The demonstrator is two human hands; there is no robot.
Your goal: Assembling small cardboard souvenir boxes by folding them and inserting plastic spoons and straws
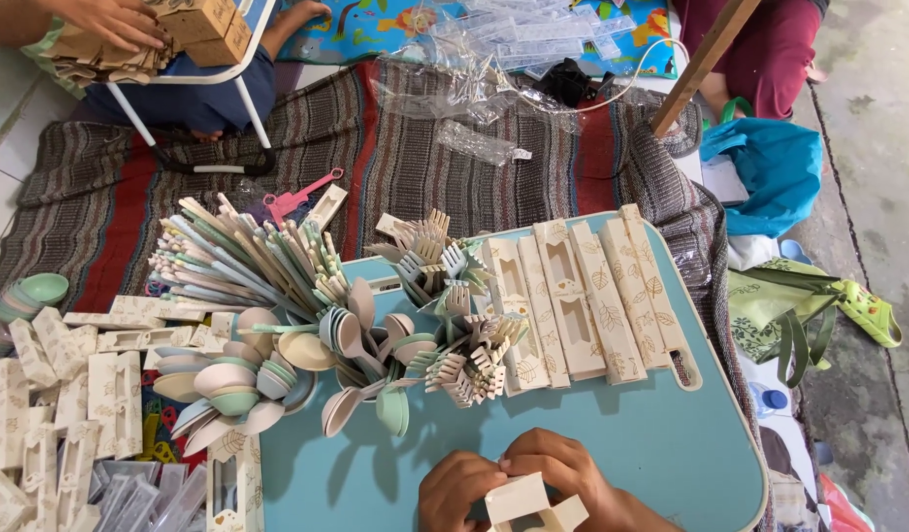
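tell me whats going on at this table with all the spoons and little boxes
A person's left hand and right hand together hold a small cream cardboard box at the near edge of a blue table. Ahead of them lie heaps of pastel spoons, forks and chopsticks, beside a row of flat cream boxes. More flat boxes are piled on the striped mat. Another person's hand handles brown cardboard at top left.
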